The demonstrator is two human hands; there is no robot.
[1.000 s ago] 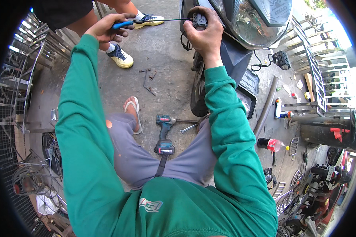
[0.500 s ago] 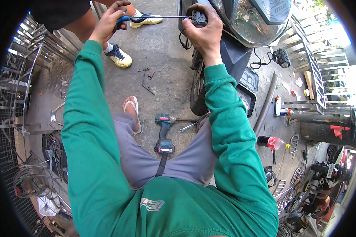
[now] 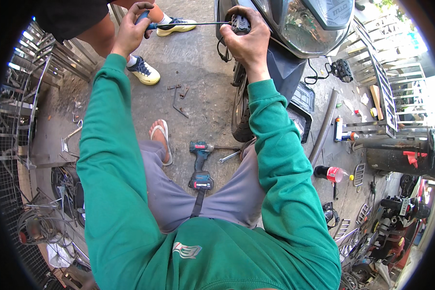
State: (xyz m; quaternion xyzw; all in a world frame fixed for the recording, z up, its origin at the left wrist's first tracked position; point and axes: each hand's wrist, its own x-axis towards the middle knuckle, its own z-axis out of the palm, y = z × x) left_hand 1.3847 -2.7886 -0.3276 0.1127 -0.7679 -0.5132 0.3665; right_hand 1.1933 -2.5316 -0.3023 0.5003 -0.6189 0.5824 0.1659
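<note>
My left hand is closed round the blue handle of a screwdriver at the top of the view. Its long thin shaft runs level to the right, and the tip meets the side of a small black auxiliary light. My right hand grips that light, thumb on the near side and fingers over the top. A black cable hangs below the light. Right behind my right hand stands a scooter with a clear headlight. A similar black light hangs by its cable on the scooter's other side.
Between my legs lies a cordless impact driver, with a wrench beside it. Rusty brackets lie on the concrete ahead. Another person's shoe stands at the left. An open black case, a pipe and a bottle are to the right.
My left fingers have shifted from spread to wrapped round the screwdriver handle, which is turned slightly. The right hand keeps its grip on the light.
</note>
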